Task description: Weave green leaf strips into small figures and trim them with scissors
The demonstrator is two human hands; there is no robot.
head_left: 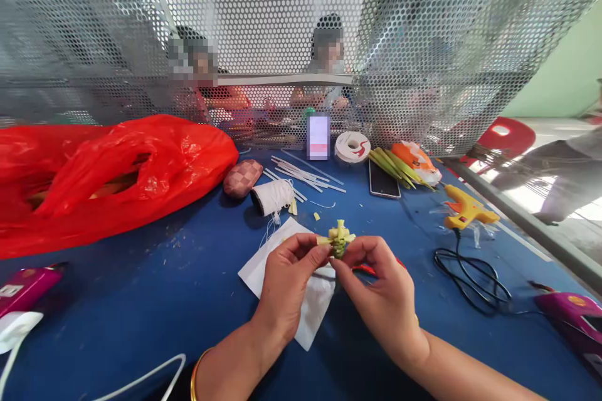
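Between my two hands is a small woven piece of green and pale yellow leaf strips (338, 243), its short ends sticking out at the top and sides. My left hand (289, 279) pinches its left side between thumb and forefinger. From the right, my right hand (379, 288) pinches the other side with thumb and fingertips. Below them a white paper sheet (313, 310) lies on the blue table (188, 307). A red object (367, 269), mostly hidden, shows behind my right fingers. Two small pale leaf scraps lie just beyond, one of them a yellow bit (316, 216).
A red plastic bag (188, 144) fills the left. Beyond my hands are a thread spool (273, 197), a checkered case (243, 178), white sticks (305, 172), a ribbon roll (345, 155), leaf strips (399, 166) and a phone (383, 183). Rightward sits a yellow glue gun (470, 208) with a black cord.
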